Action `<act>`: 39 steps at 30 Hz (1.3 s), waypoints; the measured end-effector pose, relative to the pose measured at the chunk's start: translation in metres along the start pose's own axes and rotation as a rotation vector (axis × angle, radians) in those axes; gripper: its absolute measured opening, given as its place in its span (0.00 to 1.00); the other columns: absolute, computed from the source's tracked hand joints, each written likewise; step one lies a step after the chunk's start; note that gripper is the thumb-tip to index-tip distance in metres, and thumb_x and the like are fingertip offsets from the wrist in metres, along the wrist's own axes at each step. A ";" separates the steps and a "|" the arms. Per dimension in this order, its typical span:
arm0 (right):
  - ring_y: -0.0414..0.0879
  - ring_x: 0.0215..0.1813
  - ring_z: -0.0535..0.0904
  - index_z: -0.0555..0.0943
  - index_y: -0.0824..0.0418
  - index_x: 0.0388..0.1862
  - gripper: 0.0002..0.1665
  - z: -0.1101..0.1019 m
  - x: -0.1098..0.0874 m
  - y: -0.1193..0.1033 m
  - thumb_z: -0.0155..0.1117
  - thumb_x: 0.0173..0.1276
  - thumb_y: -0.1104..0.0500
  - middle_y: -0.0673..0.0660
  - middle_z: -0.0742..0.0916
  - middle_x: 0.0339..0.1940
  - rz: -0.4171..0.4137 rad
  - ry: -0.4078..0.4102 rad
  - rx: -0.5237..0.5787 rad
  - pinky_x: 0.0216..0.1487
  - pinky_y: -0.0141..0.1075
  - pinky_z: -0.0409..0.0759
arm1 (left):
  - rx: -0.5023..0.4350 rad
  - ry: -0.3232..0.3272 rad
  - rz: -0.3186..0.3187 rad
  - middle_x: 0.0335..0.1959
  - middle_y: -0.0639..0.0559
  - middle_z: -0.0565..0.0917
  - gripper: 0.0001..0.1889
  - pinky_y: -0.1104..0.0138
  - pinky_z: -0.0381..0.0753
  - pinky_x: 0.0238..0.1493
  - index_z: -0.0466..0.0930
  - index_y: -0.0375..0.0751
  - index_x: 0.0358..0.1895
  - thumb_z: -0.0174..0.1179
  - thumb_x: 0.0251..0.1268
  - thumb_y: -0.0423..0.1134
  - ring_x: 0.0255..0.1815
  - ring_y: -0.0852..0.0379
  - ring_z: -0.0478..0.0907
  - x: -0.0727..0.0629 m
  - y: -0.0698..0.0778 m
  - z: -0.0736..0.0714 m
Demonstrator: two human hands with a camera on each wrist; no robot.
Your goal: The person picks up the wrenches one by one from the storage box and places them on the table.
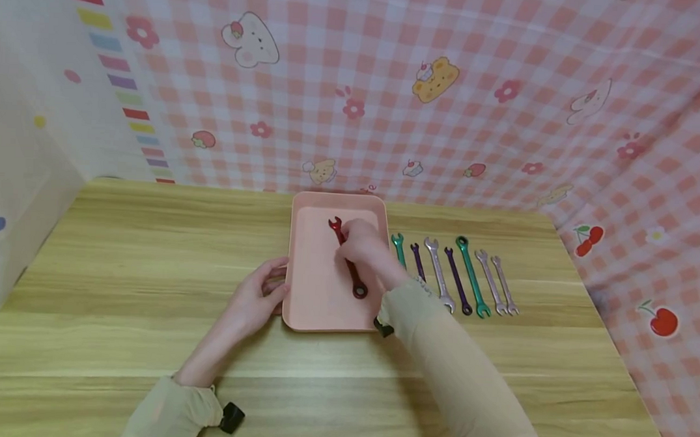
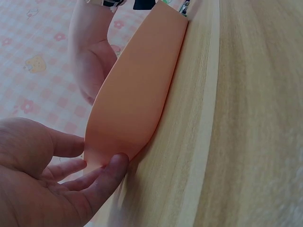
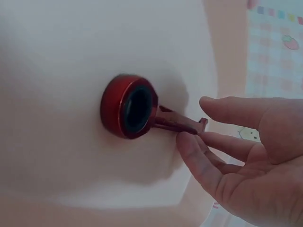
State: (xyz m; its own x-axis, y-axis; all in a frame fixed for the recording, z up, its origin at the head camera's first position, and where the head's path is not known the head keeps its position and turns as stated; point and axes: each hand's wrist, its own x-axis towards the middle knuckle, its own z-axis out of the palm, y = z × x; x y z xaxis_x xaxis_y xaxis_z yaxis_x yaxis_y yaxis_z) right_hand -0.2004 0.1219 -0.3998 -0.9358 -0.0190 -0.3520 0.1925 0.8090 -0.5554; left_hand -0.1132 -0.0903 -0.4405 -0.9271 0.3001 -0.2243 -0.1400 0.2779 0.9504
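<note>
A red combination wrench (image 1: 352,271) is over the floor of a pink tray (image 1: 317,308), its ring end toward me. My right hand (image 1: 365,245) pinches it along the shaft. In the right wrist view the wrench's ring end (image 3: 128,108) points at the camera, and the right hand (image 3: 251,156) has fingertips on the shaft while one finger stands apart from it. Whether the wrench touches the tray, I cannot tell. My left hand (image 1: 258,296) rests fingertips and thumb against the tray's left outer wall; the left wrist view shows this left hand (image 2: 61,175) at the wall.
Right of the tray, several wrenches lie side by side on the wooden table (image 1: 166,262): green (image 1: 473,276), purple (image 1: 458,282) and silver (image 1: 490,283) ones. My right forearm partly covers the nearest ones. A checked cloth (image 1: 310,67) hangs behind the table.
</note>
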 end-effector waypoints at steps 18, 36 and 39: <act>0.51 0.46 0.78 0.81 0.65 0.44 0.10 0.012 -0.004 -0.014 0.61 0.66 0.74 0.56 0.79 0.38 0.115 0.027 0.294 0.37 0.31 0.78 | 0.022 0.010 -0.013 0.77 0.29 0.70 0.28 0.60 0.93 0.55 0.60 0.34 0.81 0.49 0.81 0.28 0.75 0.32 0.74 0.001 0.000 -0.003; 0.48 0.35 0.77 0.80 0.60 0.31 0.08 0.014 0.009 -0.016 0.70 0.67 0.62 0.54 0.80 0.31 0.050 -0.051 -0.073 0.33 0.30 0.73 | 0.035 0.009 -0.021 0.77 0.30 0.70 0.28 0.58 0.93 0.56 0.60 0.35 0.81 0.50 0.82 0.30 0.75 0.33 0.75 0.001 0.000 0.000; 0.47 0.40 0.80 0.84 0.61 0.38 0.06 0.016 0.009 -0.015 0.72 0.67 0.60 0.55 0.86 0.39 0.028 -0.041 -0.112 0.38 0.30 0.76 | 0.037 0.009 -0.022 0.77 0.30 0.71 0.28 0.58 0.93 0.55 0.60 0.35 0.81 0.50 0.82 0.30 0.75 0.33 0.75 0.001 0.000 0.000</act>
State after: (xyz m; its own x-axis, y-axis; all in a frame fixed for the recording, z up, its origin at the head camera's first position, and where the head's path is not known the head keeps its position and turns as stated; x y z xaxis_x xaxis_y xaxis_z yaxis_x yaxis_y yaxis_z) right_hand -0.2070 0.0999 -0.4062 -0.9174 -0.0175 -0.3976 0.1819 0.8702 -0.4579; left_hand -0.1138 -0.0897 -0.4409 -0.9270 0.2857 -0.2431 -0.1478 0.3176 0.9366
